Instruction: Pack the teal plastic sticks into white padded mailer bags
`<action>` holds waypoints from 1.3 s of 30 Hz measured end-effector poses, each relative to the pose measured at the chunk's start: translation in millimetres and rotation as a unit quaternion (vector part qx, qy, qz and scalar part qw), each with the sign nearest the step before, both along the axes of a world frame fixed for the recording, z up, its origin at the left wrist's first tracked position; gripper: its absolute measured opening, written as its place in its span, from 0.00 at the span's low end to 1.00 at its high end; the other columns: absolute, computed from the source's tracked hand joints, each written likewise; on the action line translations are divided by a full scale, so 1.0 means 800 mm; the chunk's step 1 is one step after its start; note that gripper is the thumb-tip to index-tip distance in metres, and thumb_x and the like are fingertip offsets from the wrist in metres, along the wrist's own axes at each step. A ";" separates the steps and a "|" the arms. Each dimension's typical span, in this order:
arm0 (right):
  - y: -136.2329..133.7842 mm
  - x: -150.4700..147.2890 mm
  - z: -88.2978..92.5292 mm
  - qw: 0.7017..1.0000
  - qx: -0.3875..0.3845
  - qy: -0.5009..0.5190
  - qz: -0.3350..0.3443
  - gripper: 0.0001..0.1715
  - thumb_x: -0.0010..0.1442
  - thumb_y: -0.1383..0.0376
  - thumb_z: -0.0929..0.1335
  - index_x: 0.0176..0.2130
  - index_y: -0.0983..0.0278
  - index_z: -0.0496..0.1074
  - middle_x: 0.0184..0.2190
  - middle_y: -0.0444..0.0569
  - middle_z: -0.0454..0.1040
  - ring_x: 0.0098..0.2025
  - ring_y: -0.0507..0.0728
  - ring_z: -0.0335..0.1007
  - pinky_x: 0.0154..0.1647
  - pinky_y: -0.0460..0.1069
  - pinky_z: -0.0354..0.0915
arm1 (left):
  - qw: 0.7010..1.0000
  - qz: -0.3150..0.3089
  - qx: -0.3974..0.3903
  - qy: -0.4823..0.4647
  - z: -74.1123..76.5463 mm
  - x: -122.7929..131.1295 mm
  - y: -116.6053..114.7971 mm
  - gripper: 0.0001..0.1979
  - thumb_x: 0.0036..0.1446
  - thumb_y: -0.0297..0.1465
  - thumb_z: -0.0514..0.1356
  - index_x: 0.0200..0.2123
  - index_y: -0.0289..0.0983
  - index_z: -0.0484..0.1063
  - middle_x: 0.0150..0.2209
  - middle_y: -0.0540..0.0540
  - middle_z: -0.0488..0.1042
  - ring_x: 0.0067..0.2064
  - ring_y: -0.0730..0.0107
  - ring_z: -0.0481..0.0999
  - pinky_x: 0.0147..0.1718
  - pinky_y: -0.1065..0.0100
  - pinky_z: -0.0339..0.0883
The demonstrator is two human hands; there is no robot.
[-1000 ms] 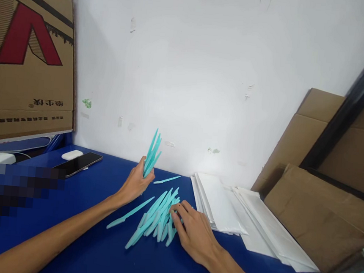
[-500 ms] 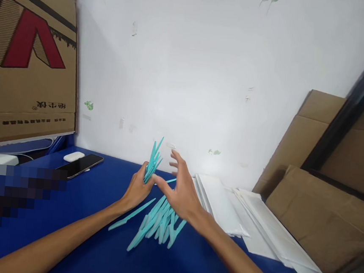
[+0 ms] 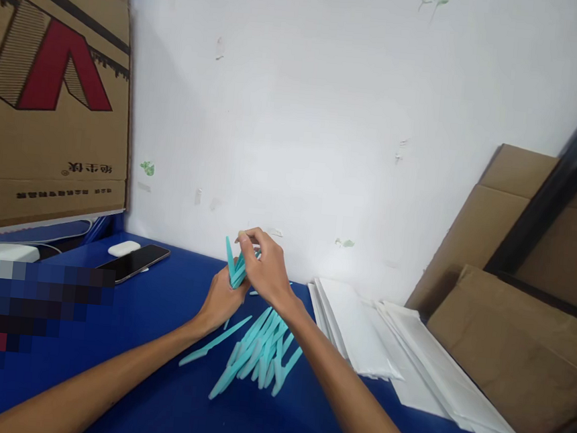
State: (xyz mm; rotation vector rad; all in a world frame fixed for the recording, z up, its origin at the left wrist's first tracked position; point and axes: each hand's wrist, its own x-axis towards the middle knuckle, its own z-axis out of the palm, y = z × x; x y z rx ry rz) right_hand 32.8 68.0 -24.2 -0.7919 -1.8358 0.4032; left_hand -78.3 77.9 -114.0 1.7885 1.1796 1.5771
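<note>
A bunch of teal eyebrow razors (image 3: 237, 276) is gripped in my left hand (image 3: 222, 302), their thin ends pointing up. My right hand (image 3: 268, 266) is closed at the upper ends of the bunch, thumb and fingers pinched together; its fingers partly cover the razors there. One razor tip leans out to the left of the others. Below the hands, a loose pile of the same razors (image 3: 256, 354) lies on the blue table (image 3: 152, 393). A single razor (image 3: 214, 343) lies apart, left of the pile.
White envelopes (image 3: 354, 330) lie in stacks at the right, beside folded cardboard (image 3: 503, 356). A phone (image 3: 138, 262) and a white case (image 3: 124, 248) are at the left, under a large cardboard box (image 3: 73, 137). A white wall (image 3: 298, 109) rises behind the table.
My right hand has moved left and up to the bunch, and its spread fingers have closed at the tips. My left hand still holds the razors. The view has shifted slightly.
</note>
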 end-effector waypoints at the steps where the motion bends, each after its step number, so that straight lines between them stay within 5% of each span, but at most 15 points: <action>1: 0.001 0.001 0.000 1.000 0.001 0.001 -0.004 0.20 0.72 0.53 0.61 0.38 0.59 0.75 0.38 0.45 0.77 0.44 0.56 0.73 0.50 0.51 0.65 | 1.000 0.005 0.002 -0.003 0.000 0.000 0.000 0.04 0.57 0.31 0.57 0.34 0.38 0.69 0.20 0.54 0.70 0.22 0.69 0.69 0.25 0.69 0.63; 6: -0.003 -0.001 -0.001 1.000 -0.011 -0.005 0.024 0.22 0.73 0.54 0.60 0.37 0.59 0.76 0.34 0.43 0.78 0.38 0.54 0.74 0.43 0.49 0.65 | 1.000 0.013 0.014 0.003 -0.002 0.000 0.001 0.05 0.57 0.30 0.57 0.36 0.36 0.71 0.24 0.51 0.74 0.26 0.67 0.73 0.26 0.68 0.65; 11: -0.011 -0.012 -0.008 0.998 -0.007 -0.012 0.056 0.12 0.68 0.54 0.67 0.42 0.58 0.74 0.44 0.43 0.78 0.47 0.54 0.73 0.49 0.49 0.64 | 0.999 -0.002 0.038 0.027 0.005 -0.002 0.001 0.13 0.56 0.30 0.58 0.44 0.35 0.72 0.42 0.43 0.79 0.44 0.57 0.79 0.38 0.64 0.71; 16: -0.012 -0.013 -0.006 0.999 -0.008 -0.017 0.050 0.15 0.67 0.51 0.67 0.36 0.59 0.71 0.38 0.44 0.75 0.43 0.55 0.71 0.46 0.51 0.64 | 0.998 -0.011 0.048 0.030 0.012 -0.005 -0.001 0.13 0.58 0.30 0.56 0.46 0.35 0.71 0.48 0.41 0.78 0.50 0.56 0.78 0.45 0.63 0.72; 25: -0.005 -0.014 -0.013 0.998 -0.041 -0.029 0.050 0.25 0.73 0.54 0.59 0.28 0.60 0.70 0.28 0.41 0.76 0.33 0.53 0.73 0.42 0.49 0.63 | 0.999 -0.002 0.004 0.040 -0.003 -0.008 0.011 0.07 0.55 0.31 0.58 0.35 0.34 0.74 0.31 0.45 0.79 0.37 0.57 0.78 0.32 0.66 0.68; 30: 0.009 -0.006 -0.022 0.998 -0.058 0.012 0.028 0.12 0.69 0.54 0.66 0.41 0.59 0.72 0.34 0.43 0.78 0.37 0.54 0.74 0.41 0.49 0.65 | 0.999 -0.022 0.002 0.024 0.000 -0.004 0.011 0.14 0.54 0.31 0.60 0.44 0.34 0.75 0.40 0.44 0.81 0.42 0.57 0.79 0.39 0.65 0.71; 33: 0.006 -0.002 -0.018 0.997 -0.058 0.030 0.048 0.17 0.65 0.49 0.69 0.44 0.59 0.72 0.38 0.44 0.78 0.40 0.55 0.75 0.42 0.49 0.67 | 0.999 -0.030 0.014 0.004 0.003 -0.002 0.009 0.17 0.55 0.31 0.60 0.48 0.35 0.73 0.46 0.43 0.80 0.47 0.58 0.78 0.45 0.65 0.70; 39: -0.005 -0.007 -0.013 0.987 -0.075 0.024 0.138 0.26 0.74 0.50 0.55 0.46 0.58 0.75 0.45 0.46 0.79 0.45 0.54 0.77 0.49 0.50 0.69 | 0.999 -0.029 -0.012 -0.006 0.001 -0.002 0.009 0.10 0.54 0.31 0.59 0.39 0.35 0.73 0.32 0.48 0.77 0.34 0.63 0.76 0.31 0.68 0.68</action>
